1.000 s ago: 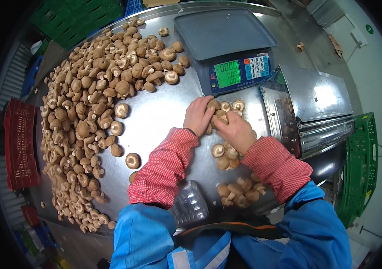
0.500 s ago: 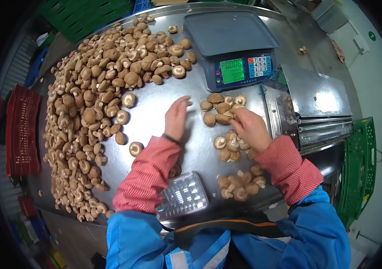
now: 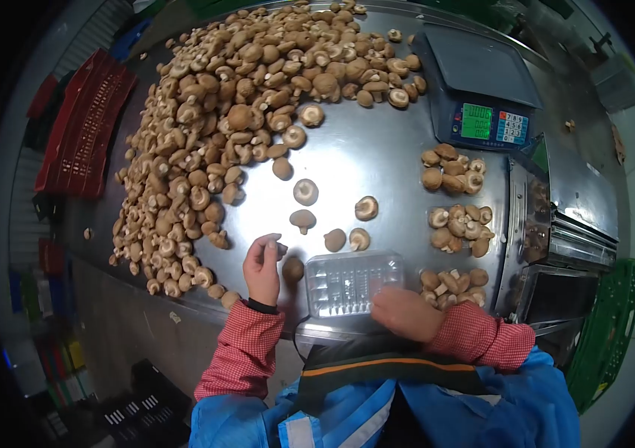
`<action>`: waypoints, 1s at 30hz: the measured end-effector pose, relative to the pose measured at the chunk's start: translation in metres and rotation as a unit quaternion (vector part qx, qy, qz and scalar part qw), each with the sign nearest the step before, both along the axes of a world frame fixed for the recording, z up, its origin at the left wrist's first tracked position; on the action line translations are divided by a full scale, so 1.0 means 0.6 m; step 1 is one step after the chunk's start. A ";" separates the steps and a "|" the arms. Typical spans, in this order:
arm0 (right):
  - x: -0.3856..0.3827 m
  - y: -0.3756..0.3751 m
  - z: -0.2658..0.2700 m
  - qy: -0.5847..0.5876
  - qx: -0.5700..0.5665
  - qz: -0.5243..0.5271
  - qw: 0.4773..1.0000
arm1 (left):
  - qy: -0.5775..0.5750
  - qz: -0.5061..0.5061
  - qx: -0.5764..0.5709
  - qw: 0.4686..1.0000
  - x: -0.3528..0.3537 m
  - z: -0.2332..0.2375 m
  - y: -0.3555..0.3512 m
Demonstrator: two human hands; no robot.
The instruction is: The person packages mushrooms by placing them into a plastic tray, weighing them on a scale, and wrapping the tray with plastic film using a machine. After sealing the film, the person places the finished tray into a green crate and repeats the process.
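Plastic tray (image 3: 343, 282), clear, ribbed and boxy, sits between a half-open, empty left hand (image 3: 263, 272) and curled right hand (image 3: 407, 313) whose grip I honestly can't tell.

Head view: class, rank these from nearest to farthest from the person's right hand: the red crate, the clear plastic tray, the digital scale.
Measured from the right hand:
1. Clear plastic tray: just to the hand's left, its lower right corner partly behind the hand.
2. Digital scale: well beyond the hand, at upper right.
3. Red crate: far off, at upper left.
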State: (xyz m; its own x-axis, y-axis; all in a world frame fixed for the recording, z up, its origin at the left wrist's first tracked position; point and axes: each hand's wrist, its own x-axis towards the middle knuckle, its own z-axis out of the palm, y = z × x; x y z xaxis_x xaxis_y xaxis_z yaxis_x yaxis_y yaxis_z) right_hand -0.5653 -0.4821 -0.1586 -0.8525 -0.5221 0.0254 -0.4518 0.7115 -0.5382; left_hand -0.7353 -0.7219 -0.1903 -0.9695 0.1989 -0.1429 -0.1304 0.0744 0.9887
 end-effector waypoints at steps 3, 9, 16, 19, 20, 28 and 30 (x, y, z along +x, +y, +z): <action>0.004 -0.010 -0.013 0.010 -0.003 0.001 1.000 | -0.018 0.018 -0.007 1.000 0.017 -0.016 -0.025; 0.017 -0.014 -0.012 0.000 0.006 -0.027 1.000 | -0.043 -0.014 -0.009 0.999 0.035 -0.018 -0.030; 0.008 -0.017 -0.013 0.026 0.001 -0.056 0.998 | -0.030 -0.046 -0.004 0.998 0.049 -0.023 -0.027; 0.014 -0.017 -0.008 0.002 0.015 -0.047 0.999 | -0.048 -0.043 0.038 0.997 0.061 -0.018 -0.020; 0.016 -0.017 -0.014 0.008 0.010 -0.042 0.999 | -0.056 -0.050 0.023 0.997 0.067 -0.019 -0.019; 0.014 -0.013 -0.036 -0.004 -0.013 -0.041 0.999 | -0.084 -0.040 -0.015 0.996 0.086 -0.040 -0.008; 0.009 -0.009 -0.038 -0.008 -0.053 -0.054 0.997 | -0.082 -0.039 -0.021 0.996 0.089 -0.043 -0.010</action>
